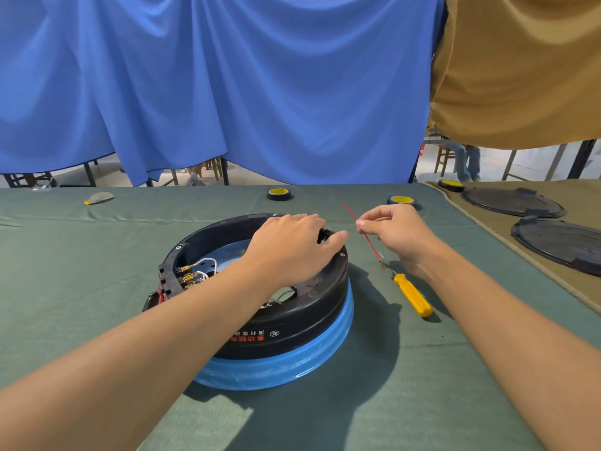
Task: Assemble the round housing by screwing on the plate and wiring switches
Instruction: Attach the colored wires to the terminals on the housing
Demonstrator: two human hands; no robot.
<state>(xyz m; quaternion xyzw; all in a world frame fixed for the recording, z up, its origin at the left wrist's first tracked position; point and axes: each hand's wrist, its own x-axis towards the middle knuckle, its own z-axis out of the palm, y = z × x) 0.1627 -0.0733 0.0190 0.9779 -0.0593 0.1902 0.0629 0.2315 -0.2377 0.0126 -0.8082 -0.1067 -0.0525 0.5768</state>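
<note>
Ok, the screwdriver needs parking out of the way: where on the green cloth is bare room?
Widest patch: green cloth left of the round housing, up to the grey-yellow scrap. A smaller one on the near side of the yellow screwdriver. Crowded: right of the housing, where the right hand pinches the red wire by the screwdriver.

round housing (292,320): black plastic, smooth, semi-gloss. blue band (292,361) under it: smooth with a sheen, plastic or painted metal, can't tell. terminals (187,276): shiny brass-coloured metal. red wire (367,237): thin plastic sleeve. screwdriver (413,296): glossy yellow plastic handle. tablecloth (97,288): green woven cloth, matt. backdrop (227,92): blue cloth, matt.
</note>
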